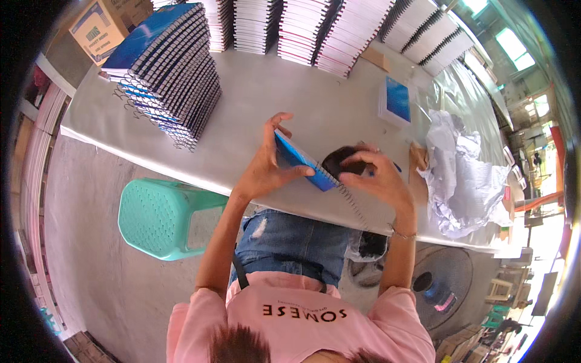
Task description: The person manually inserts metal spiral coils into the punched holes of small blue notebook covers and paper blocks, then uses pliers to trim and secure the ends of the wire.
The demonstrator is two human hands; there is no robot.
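Observation:
Over the table's near edge, my left hand [266, 166] grips a small blue-covered notebook [296, 156], thumb across its cover and fingers behind. A thin spiral wire [353, 202] runs along the notebook's lower right edge, its loose end trailing down past the table edge. My right hand [378, 175] is bent at that end, its thumb against the wire and its fingers curled. A dark rounded object [339, 162] shows between thumb and forefinger; whether it is held or lies behind them is unclear.
Spiral-bound notebooks [172, 78] are piled at the left, with more stacks [302, 30] along the back. A blue-covered block [394, 101] and crumpled white wrapping [460, 175] lie right. Below are a green stool [154, 218] and a fan [442, 278]. A carton [97, 30] stands far left.

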